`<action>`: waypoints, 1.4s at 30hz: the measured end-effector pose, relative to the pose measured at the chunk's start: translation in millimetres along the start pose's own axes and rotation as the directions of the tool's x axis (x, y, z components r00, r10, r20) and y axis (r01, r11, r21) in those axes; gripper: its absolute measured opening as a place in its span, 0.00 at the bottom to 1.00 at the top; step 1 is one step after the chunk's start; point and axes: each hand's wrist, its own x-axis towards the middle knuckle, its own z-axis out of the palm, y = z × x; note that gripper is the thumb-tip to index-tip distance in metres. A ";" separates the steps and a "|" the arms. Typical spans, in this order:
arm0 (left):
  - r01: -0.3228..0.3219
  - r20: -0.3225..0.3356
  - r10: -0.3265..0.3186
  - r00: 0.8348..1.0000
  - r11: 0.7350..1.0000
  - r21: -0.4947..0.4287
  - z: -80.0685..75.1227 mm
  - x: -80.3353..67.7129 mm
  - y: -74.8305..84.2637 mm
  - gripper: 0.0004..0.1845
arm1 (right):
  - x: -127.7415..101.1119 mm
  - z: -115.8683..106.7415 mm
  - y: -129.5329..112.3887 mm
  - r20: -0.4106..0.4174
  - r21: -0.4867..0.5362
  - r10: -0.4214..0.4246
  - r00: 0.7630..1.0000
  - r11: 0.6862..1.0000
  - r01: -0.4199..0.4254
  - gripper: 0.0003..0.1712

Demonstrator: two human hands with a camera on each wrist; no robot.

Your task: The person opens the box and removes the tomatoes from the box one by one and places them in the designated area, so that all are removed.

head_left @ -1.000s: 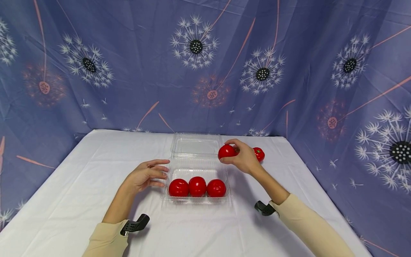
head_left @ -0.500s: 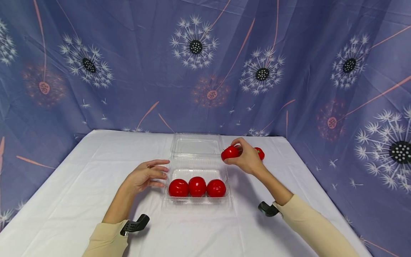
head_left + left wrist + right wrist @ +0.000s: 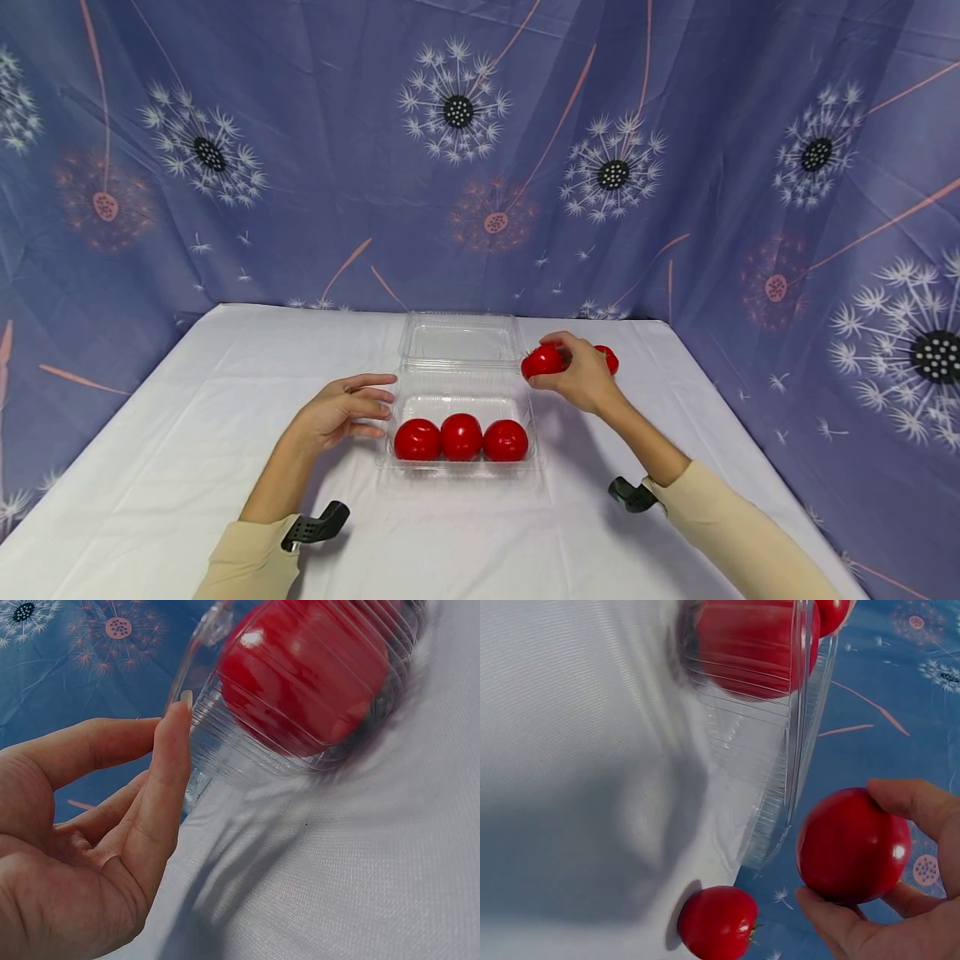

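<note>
My right hand (image 3: 581, 379) gripped a tomato (image 3: 542, 362) just right of the clear box (image 3: 459, 392) at frame centre; my left hand (image 3: 341, 411), fingers relaxed, touched the box's left wall.

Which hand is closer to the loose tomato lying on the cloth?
The right. The right hand, holding another tomato, is just in front of the loose tomato; the left hand is across the clear box.

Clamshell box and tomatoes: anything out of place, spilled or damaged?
Nothing stands out. The clamshell box sits open and intact with three tomatoes in a row. The right hand holds a fourth tomato; one loose tomato rests on the table.
</note>
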 end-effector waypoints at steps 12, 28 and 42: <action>-0.001 0.003 0.001 1.000 1.000 0.003 1.3 -1.9 1.9 0.36 | -1.2 -0.2 -1.0 -0.040 0.004 0.017 0.999 1.000 -0.016 0.34; 0.004 0.003 -0.004 1.000 1.000 -0.008 1.5 -1.6 2.0 0.36 | -3.6 -0.8 0.1 -0.037 0.036 0.049 0.998 0.998 -0.048 0.34; 0.001 0.002 -0.001 1.000 1.000 -0.005 1.3 0.0 0.7 0.34 | -6.6 1.3 8.9 -0.040 -0.013 0.013 0.999 1.000 -0.014 0.40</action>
